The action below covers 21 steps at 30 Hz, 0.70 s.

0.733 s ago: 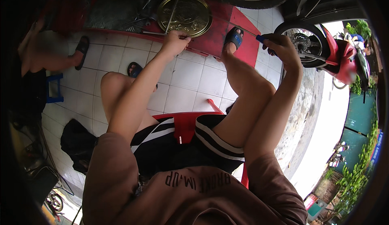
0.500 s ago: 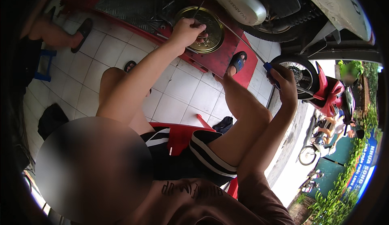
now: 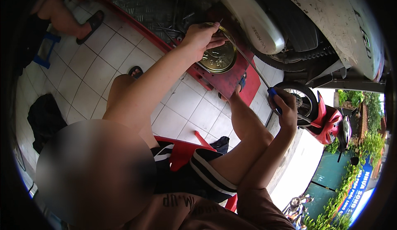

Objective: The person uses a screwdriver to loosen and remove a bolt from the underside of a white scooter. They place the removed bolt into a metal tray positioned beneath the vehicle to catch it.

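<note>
Tiled floor point(image 3: 173, 120): pale squares, meeting a bright street on the right.
Motorbike point(image 3: 331, 19): its silver exhaust cover point(image 3: 247, 16) overhangs the far edge of the platform.
Red platform point(image 3: 225, 83): scuffed, with textured dark plating toward its left end.
Gold tray point(image 3: 223, 62): near the platform's right end, its rim probably meant to contain small parts.
Blue-handled tool point(image 3: 273, 99): its long shaft slants across the tray's right side, likely allowing reach.
Right hand point(image 3: 285, 110): wraps the handle, beyond the platform's right corner.
Left hand point(image 3: 202, 41): above the tray, apparently pinching a thin rod point(image 3: 221, 21); contact with the shaft cannot be told.
</note>
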### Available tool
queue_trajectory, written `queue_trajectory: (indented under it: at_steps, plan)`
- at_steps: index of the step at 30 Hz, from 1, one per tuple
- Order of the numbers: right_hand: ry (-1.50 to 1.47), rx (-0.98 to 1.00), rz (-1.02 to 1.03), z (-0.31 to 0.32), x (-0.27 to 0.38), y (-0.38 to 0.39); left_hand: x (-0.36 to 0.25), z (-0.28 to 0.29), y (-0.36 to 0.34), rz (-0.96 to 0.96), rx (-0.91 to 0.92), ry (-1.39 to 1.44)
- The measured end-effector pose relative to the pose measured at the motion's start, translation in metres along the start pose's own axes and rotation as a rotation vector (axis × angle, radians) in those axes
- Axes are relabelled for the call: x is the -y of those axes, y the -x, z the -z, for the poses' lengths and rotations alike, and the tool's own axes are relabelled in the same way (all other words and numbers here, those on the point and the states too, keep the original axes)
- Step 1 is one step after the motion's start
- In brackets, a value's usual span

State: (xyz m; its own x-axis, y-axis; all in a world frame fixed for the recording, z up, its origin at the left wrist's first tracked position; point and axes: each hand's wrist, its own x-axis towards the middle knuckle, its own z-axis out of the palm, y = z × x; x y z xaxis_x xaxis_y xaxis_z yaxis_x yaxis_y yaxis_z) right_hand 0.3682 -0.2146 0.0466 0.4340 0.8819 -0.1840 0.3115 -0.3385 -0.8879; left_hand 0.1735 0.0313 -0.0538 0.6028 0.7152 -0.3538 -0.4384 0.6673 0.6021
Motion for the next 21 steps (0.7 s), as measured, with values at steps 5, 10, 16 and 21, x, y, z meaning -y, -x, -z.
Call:
queue_trajectory:
  at_steps: [5,10,16,21]
  plan:
    - [0.051,0.035,-0.007,-0.003,0.002,-0.001,0.001,-0.002,0.003,-0.001,0.008,-0.076]
    - [0.033,-0.01,-0.021,-0.001,0.001,0.001,0.005,-0.003,0.001,0.012,0.017,-0.013]
    - [0.036,-0.007,-0.009,0.001,0.001,0.001,0.009,-0.003,-0.001,-0.003,0.015,0.018]
    - [0.057,-0.028,-0.024,0.001,0.008,0.005,0.011,-0.005,-0.001,-0.036,0.037,-0.031]
